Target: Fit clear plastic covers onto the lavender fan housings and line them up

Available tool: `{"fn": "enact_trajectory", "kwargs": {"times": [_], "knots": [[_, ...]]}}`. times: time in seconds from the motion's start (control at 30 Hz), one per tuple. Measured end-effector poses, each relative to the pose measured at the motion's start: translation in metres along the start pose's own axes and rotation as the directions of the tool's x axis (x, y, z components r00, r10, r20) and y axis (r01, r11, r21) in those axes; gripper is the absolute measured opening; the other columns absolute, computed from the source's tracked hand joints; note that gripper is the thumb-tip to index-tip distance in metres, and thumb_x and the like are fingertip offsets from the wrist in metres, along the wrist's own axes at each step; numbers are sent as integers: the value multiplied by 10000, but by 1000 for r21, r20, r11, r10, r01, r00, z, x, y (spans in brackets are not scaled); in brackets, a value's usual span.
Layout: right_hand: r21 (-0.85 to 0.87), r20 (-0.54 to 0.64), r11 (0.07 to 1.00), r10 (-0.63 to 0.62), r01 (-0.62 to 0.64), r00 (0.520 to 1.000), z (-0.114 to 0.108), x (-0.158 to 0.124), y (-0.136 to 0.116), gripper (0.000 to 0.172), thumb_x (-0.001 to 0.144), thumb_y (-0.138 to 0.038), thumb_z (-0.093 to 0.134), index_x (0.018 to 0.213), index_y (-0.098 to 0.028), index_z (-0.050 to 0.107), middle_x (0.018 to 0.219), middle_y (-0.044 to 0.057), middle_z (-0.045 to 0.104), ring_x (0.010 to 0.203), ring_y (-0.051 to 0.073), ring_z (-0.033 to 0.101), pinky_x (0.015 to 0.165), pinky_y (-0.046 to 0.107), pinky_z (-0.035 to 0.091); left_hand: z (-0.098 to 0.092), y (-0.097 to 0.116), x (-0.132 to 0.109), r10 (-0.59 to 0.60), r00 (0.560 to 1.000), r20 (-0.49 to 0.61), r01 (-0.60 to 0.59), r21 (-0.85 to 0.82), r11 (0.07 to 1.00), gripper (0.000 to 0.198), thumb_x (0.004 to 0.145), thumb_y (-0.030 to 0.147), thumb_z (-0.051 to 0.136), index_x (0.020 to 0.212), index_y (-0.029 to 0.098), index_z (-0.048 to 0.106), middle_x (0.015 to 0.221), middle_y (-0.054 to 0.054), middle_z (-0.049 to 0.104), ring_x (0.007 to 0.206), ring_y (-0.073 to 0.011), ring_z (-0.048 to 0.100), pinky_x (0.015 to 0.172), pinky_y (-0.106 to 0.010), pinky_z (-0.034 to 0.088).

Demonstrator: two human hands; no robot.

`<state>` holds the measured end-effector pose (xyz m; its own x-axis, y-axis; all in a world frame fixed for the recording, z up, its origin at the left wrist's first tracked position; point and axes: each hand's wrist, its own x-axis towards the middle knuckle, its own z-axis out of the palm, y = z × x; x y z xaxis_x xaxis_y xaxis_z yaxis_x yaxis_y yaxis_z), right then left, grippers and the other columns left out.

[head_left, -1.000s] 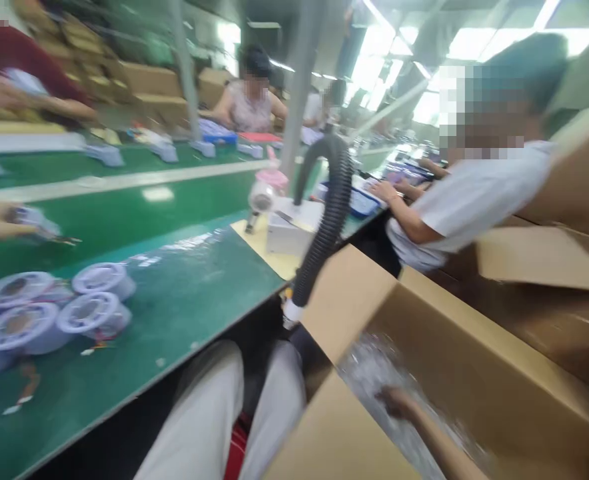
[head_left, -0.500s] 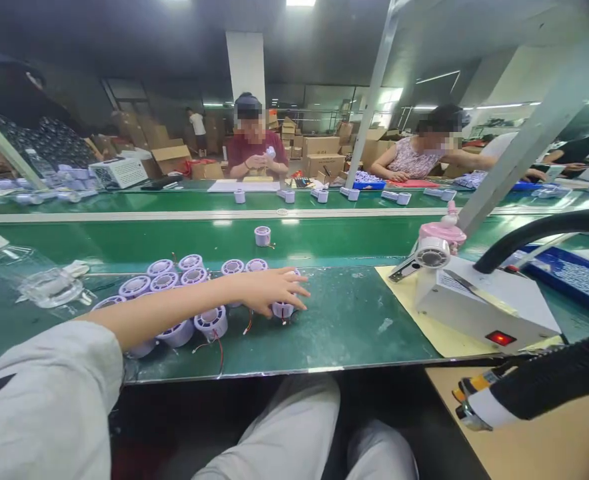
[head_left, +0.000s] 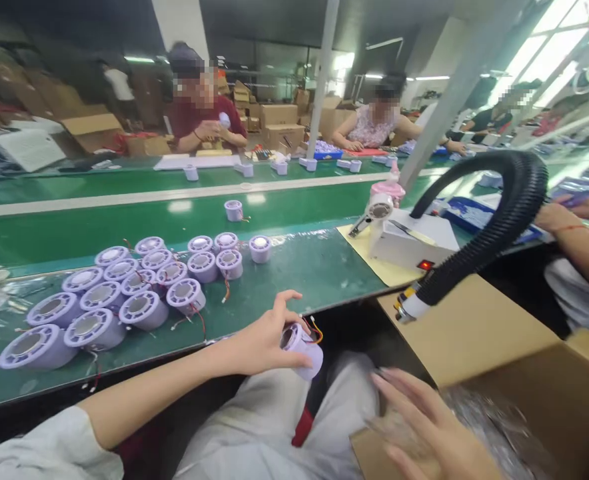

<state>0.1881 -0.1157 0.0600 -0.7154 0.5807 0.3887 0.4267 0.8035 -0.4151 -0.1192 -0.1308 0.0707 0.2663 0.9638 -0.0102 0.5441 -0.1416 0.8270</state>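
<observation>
My left hand is closed around a lavender round fan unit with red, yellow and black wires, lifted off the bench's front edge above my lap. The unit is tilted in the grip. My right hand, blurred by motion, is at the lower right with its fingers apart, in front of an open cardboard box. Clear plastic pieces lie in that box. On the green bench at left, several like fan units stand in rows, some with wires trailing.
A single fan unit sits on the green conveyor. To the right are a white box machine with a red switch, a black corrugated hose and a blue tray. Co-workers sit opposite; another person's arms are at right.
My left hand has picked a fan unit off the bench and brought it down and nearer. My right hand has come into view. The camera has turned right and downward.
</observation>
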Motion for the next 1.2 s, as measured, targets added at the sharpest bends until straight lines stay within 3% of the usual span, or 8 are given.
{"fn": "enact_trajectory", "kwargs": {"times": [0.13, 0.23, 0.47, 0.67, 0.83, 0.97, 1.07, 1.2], "knots": [[-316, 121, 942, -77, 112, 990, 21, 31, -25, 556, 792, -182, 615, 1340, -253, 557, 1352, 188, 536, 994, 361, 616, 736, 493, 582, 34, 6, -6, 93, 990, 103, -94, -3, 996, 821, 746, 351, 746, 1383, 198, 251, 1194, -135, 606, 1123, -271, 579, 987, -427, 420], [-384, 197, 919, -9, 86, 980, 33, 46, -31, 394, 721, -83, 646, 1092, -206, 695, 1314, 198, 570, 930, 369, 622, 665, 491, 581, 38, 5, -7, 146, 985, 97, -149, 27, 988, 831, 746, 325, 741, 1400, 187, 247, 1162, -131, 628, 1112, -281, 579, 979, -442, 424], [111, 267, 946, 267, -305, 926, 34, 34, -26, 122, 723, -150, 747, 730, -211, 642, 1212, 68, 581, 987, 253, 616, 775, 377, 542, 43, 8, -9, 129, 991, 22, -129, -6, 992, 378, 805, 379, 691, 1139, 212, 631, 1094, -81, 651, 1013, -232, 585, 892, -362, 461], [486, 242, 717, 438, -499, 866, 31, 34, -28, 358, 938, -363, 496, 659, -187, 634, 1014, 77, 558, 883, 198, 578, 707, 290, 486, 62, -6, -10, -33, 996, -89, -10, -443, 897, 385, 740, 429, 757, 1045, 197, 721, 1014, -75, 648, 915, -200, 622, 786, -303, 496], [695, 309, 433, 542, -574, 782, 33, 32, -22, 425, 818, -491, 657, 550, -169, 584, 924, 65, 557, 790, 178, 574, 631, 266, 507, 66, -17, -16, 122, 992, 8, -113, -326, 938, 641, 532, 379, 897, 1137, 288, 705, 1164, -73, 596, 1096, -251, 576, 998, -411, 451], [786, 387, 230, 542, -574, 746, 34, 27, -19, 363, 815, -543, 663, 730, -194, 716, 1022, 85, 649, 845, 208, 641, 696, 316, 574, 63, -15, -23, 76, 988, 132, -9, -447, 894, 752, 600, 314, 871, 1296, 326, 587, 1325, -85, 571, 1195, -277, 556, 959, -410, 503], [745, 304, 460, 411, -483, 860, 36, 20, -21, 255, 793, -417, 743, 992, -258, 727, 1307, 75, 606, 1129, 276, 607, 943, 410, 527, 63, -12, -28, -93, 985, 146, 165, -627, 761, 732, 660, 319, 838, 1331, 269, 552, 1317, -107, 596, 1109, -262, 621, 925, -399, 519], [535, 149, 805, 209, -257, 966, 41, 10, -25, 409, 812, -200, 739, 1188, -289, 605, 1399, 61, 543, 1253, 249, 540, 1062, 398, 444, 61, -11, -31, -163, 963, 213, 268, -719, 642, 733, 660, 382, 833, 1321, 222, 559, 1275, -128, 623, 1046, -265, 647, 904, -405, 510]]}}
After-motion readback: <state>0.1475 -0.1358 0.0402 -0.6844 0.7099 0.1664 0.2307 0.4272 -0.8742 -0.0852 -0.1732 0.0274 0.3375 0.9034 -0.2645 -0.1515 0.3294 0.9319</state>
